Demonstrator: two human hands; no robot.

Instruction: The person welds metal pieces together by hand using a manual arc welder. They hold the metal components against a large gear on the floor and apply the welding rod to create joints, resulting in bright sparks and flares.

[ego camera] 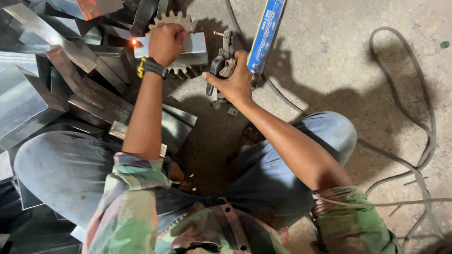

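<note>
My left hand [165, 41] grips a short grey metal channel piece [197, 47] that rests on a large toothed gear [176, 19]. A red-orange glow [135, 42] shows at the piece's left end. My right hand [234, 82] is closed on a welding electrode holder [221, 63]; a short electrode stub with a glowing tip [217, 33] sticks out toward the metal piece, a little apart from it. A black and yellow band [149, 66] sits on my left wrist.
A pile of shiny bent sheet-metal sections [42, 84] fills the left side. A long blue electrode box [264, 33] lies by my right hand. Grey cables [423, 117] loop over the concrete floor on the right. My bent knees [325, 131] are below.
</note>
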